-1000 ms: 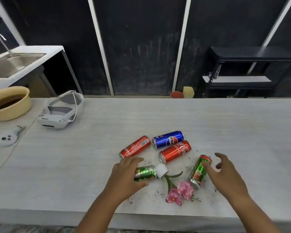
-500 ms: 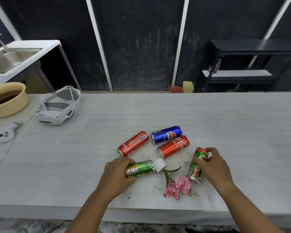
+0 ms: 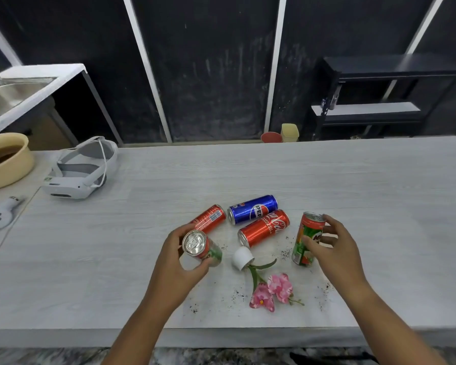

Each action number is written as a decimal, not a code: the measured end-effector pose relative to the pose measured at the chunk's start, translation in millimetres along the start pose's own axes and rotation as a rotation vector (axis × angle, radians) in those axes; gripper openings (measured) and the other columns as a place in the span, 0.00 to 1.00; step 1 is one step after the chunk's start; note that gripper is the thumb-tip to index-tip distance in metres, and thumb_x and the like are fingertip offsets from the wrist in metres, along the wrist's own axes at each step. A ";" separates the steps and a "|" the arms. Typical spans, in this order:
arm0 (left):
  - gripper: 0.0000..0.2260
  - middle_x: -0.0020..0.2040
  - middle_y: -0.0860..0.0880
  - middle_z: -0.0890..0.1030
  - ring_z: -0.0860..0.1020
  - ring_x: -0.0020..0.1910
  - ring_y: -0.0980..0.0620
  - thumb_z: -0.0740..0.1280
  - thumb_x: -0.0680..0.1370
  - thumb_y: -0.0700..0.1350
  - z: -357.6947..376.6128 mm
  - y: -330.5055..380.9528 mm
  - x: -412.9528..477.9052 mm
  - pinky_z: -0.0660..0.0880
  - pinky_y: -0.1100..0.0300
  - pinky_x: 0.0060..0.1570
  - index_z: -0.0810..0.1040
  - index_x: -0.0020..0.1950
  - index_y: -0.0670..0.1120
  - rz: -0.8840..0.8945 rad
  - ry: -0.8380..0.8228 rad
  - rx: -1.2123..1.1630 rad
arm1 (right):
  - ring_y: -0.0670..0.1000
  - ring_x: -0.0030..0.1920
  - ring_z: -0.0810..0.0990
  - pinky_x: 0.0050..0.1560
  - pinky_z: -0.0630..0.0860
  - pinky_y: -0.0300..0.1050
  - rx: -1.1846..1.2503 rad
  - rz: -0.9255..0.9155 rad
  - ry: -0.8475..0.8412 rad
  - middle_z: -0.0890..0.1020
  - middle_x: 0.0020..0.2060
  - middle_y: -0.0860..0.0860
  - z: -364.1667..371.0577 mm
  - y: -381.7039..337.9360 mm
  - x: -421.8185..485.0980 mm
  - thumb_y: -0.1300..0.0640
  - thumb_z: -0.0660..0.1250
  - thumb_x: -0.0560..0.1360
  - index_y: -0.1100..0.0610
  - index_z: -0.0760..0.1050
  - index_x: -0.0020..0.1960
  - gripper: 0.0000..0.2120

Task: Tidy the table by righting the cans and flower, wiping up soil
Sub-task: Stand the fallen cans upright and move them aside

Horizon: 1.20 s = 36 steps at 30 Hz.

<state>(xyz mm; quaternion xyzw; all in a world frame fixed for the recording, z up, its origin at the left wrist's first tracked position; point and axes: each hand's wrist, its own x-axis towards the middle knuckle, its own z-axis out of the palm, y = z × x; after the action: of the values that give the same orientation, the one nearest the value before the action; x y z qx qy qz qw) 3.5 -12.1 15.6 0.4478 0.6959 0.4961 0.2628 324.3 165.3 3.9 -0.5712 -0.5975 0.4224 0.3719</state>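
Note:
My left hand grips a green and red can that is tilted up, its silver top facing me. My right hand holds a second green and red can, which stands nearly upright on the table. Between them a small white pot lies on its side, with a pink flower stretched toward the front edge. A red can, a blue can and another red can lie on their sides behind. Dark soil specks are scattered around the pot and flower.
A white headset and a white controller lie at the left of the grey table. A beige bowl sits at the far left, a sink behind it. A black shelf stands at the back right.
Both hands closed on the two green and red cans, which lay flat. The right can now stands nearly upright, and the left can has been tipped up off the table.

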 end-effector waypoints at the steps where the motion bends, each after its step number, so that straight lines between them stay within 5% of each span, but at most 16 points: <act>1: 0.38 0.69 0.63 0.79 0.79 0.68 0.60 0.82 0.66 0.61 4.7 5.6 4.1 0.79 0.67 0.63 0.73 0.75 0.63 0.010 0.005 -0.018 | 0.42 0.59 0.81 0.45 0.78 0.37 0.024 -0.008 0.008 0.81 0.64 0.44 -3.1 -0.4 1.0 0.54 0.81 0.75 0.40 0.73 0.74 0.32; 7: 0.30 0.65 0.66 0.81 0.79 0.66 0.67 0.86 0.70 0.52 61.9 41.3 40.8 0.78 0.71 0.61 0.78 0.68 0.65 0.019 -0.031 -0.070 | 0.35 0.55 0.83 0.43 0.81 0.31 0.128 -0.028 0.055 0.82 0.57 0.31 -39.2 1.0 20.8 0.59 0.82 0.74 0.31 0.75 0.62 0.30; 14: 0.28 0.63 0.67 0.78 0.79 0.63 0.66 0.86 0.70 0.53 174.4 85.7 85.8 0.78 0.71 0.59 0.78 0.65 0.67 0.103 -0.191 -0.108 | 0.40 0.56 0.85 0.57 0.82 0.45 0.144 -0.005 0.193 0.85 0.59 0.43 -94.8 29.9 68.9 0.64 0.82 0.71 0.36 0.75 0.62 0.32; 20: 0.28 0.63 0.62 0.77 0.79 0.62 0.63 0.85 0.72 0.48 282.2 104.6 119.4 0.81 0.61 0.63 0.80 0.70 0.57 0.128 -0.326 -0.097 | 0.41 0.58 0.85 0.59 0.83 0.49 0.129 0.014 0.276 0.84 0.58 0.35 -133.2 50.9 105.2 0.58 0.80 0.68 0.32 0.73 0.60 0.30; 24: 0.25 0.60 0.62 0.81 0.79 0.60 0.64 0.84 0.71 0.49 335.6 114.3 134.6 0.82 0.58 0.62 0.80 0.65 0.59 0.145 -0.373 -0.067 | 0.40 0.60 0.84 0.59 0.81 0.46 0.112 -0.012 0.285 0.82 0.60 0.33 -148.1 59.6 123.8 0.50 0.79 0.66 0.31 0.72 0.61 0.29; 29: 0.23 0.56 0.63 0.84 0.81 0.57 0.65 0.84 0.71 0.50 379.2 125.0 148.5 0.80 0.63 0.57 0.79 0.61 0.60 0.143 -0.406 -0.048 | 0.38 0.62 0.81 0.62 0.79 0.44 0.052 -0.013 0.298 0.81 0.62 0.32 -166.5 76.3 142.3 0.53 0.80 0.71 0.35 0.72 0.66 0.30; 36: 0.26 0.60 0.61 0.83 0.81 0.61 0.59 0.85 0.72 0.51 417.8 128.6 158.3 0.80 0.62 0.60 0.78 0.67 0.57 0.157 -0.432 0.005 | 0.34 0.60 0.80 0.58 0.77 0.38 -0.036 0.020 0.283 0.82 0.62 0.37 -185.6 100.5 160.5 0.53 0.82 0.73 0.43 0.74 0.70 0.30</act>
<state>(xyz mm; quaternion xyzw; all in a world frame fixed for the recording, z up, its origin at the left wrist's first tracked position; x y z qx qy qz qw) 315.6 331.8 -7.3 0.5972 0.5876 0.4058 0.3653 521.9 339.2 -27.6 -0.6375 -0.5411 0.3305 0.4377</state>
